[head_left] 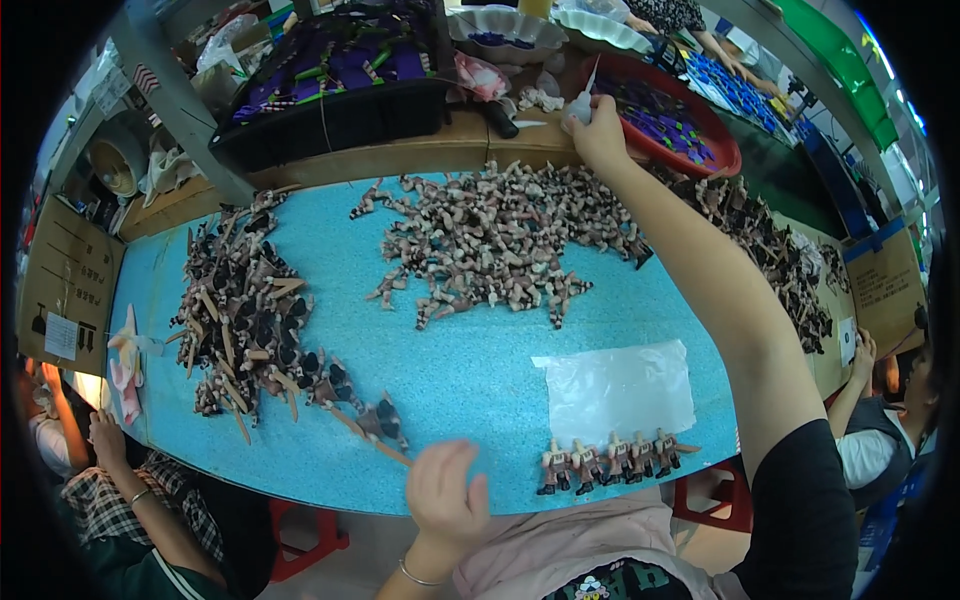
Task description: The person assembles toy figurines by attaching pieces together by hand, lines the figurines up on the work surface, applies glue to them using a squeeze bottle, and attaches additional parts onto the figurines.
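My right hand (603, 140) is stretched to the far edge of the table, closed around a small white squeeze bottle (580, 108) whose thin nozzle points up. Near the front edge, my left hand (446, 497) is slightly blurred, thumb apart from the fingers, with nothing visible in it. Beside its fingertips lies the end of a flat wooden stick (372, 438) with small figures on it. Several small figures stand in a row (617, 459) at the front edge, before a clear plastic sheet (622, 392) lying on the blue table (350, 290).
A heap of small doll-like parts (500, 235) covers the back middle. Figures on sticks (245, 320) pile up at left, dark ones (775, 250) at right. Behind are a black crate (335, 125) and a red basin (725, 158). People sit at both sides.
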The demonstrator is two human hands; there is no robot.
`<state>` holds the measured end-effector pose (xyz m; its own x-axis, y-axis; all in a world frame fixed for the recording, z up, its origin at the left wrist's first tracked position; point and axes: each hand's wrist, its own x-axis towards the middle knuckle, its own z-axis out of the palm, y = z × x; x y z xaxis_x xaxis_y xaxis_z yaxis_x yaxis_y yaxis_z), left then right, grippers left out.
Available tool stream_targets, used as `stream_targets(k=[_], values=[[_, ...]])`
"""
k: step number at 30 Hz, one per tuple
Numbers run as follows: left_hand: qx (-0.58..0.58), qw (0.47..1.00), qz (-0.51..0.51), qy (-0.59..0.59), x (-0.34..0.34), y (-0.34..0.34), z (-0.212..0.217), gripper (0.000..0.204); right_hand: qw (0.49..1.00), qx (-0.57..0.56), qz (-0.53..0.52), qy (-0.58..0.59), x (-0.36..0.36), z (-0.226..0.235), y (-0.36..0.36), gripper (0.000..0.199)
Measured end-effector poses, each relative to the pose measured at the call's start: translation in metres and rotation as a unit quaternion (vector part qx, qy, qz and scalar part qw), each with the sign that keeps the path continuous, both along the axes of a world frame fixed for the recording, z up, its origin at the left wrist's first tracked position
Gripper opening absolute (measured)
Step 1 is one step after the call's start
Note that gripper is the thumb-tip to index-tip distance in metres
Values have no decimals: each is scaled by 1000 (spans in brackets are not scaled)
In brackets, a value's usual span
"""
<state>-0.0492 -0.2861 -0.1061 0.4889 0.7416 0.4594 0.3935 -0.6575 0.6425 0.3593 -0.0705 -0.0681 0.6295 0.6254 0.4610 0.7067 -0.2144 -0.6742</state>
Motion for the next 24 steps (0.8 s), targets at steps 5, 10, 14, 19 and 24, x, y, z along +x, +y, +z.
stream_targets(k=[5,10,14,19,24], values=[[-21,989,144,41,14,12,0,32,961,102,187,176,-7,15,-50,34],[15,993,111,32,19,15,-4,27,909,44,279,306,-57,44,-199,39],[61,994,89,11,17,13,-7,14,871,63,265,408,-98,37,-293,33],[103,992,72,8,15,6,-11,11,867,73,161,465,-135,24,-357,32],[116,991,67,0,13,4,-11,12,910,89,170,368,-153,1,-375,28]])
